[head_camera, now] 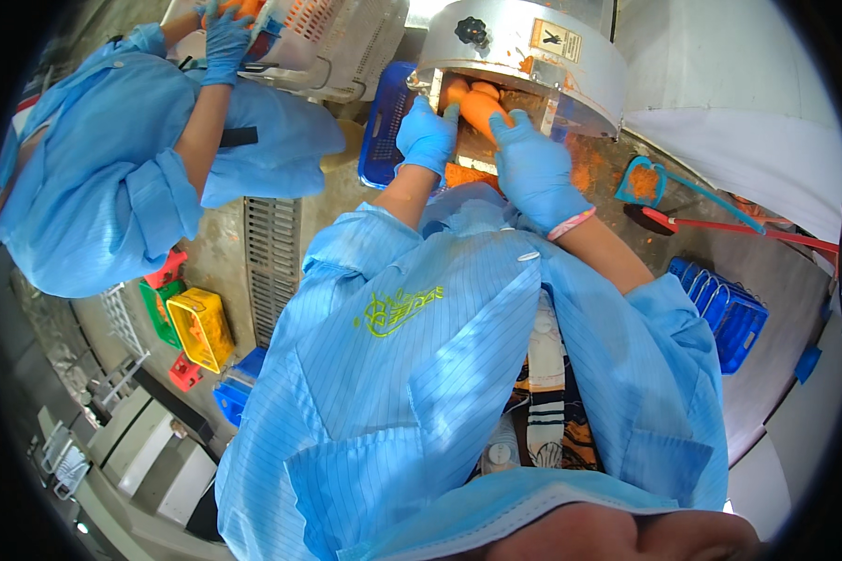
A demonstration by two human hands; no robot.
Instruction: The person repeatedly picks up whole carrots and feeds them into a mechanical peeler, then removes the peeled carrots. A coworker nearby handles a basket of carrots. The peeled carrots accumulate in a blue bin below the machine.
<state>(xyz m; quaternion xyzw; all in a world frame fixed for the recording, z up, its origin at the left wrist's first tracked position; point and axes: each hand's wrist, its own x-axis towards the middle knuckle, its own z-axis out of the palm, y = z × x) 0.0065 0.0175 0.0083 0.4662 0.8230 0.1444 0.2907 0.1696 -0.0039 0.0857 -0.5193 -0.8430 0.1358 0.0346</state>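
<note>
Both my hands are in blue gloves at the opening of a metal food-cutting machine (491,49) with a black knob on its front. Several peeled carrots (478,106) lie in the opening. My right hand (537,168) grips the near end of a thick carrot. My left hand (426,137) is at the opening's left edge, its thumb against the carrots; whether it grips one cannot be told. Orange shreds (471,175) show below the opening, and more stick to the machine's front.
A blue crate (382,126) stands left of the machine. At the upper left a co-worker handles carrots over white baskets (316,42). A dustpan (642,182) with orange shreds and a broom (656,219) lie right. Blue crates (723,308), a yellow crate (200,329) and a floor drain (272,259) are nearby.
</note>
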